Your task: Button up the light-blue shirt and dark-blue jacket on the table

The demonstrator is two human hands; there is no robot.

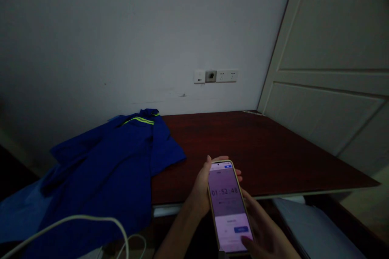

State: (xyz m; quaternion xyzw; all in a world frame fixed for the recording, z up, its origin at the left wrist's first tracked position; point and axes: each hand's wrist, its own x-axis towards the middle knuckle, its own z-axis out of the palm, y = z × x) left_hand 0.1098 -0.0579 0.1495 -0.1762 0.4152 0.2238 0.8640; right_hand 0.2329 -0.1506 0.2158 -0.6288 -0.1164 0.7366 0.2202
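Note:
A smartphone (227, 206) in a pale case is held upright in front of me, its lit screen showing large digits "01:52:48" above a white panel with a blue button. My left hand (201, 188) is closed around its left side, thumb along the upper edge and fingertips showing past the right edge. At the lower right, my right hand (263, 223) grips the phone's side, with its thumb over the bottom of the screen just below the blue button. The fingers behind the phone are partly hidden.
A dark red tabletop (231, 137) lies beyond the phone. Blue clothing (112, 162) with yellow-green stripes drapes over its left side. A white cable (82, 217) loops at lower left. Wall sockets (226, 75) sit above the table, a pale panelled door (331, 52) stands right.

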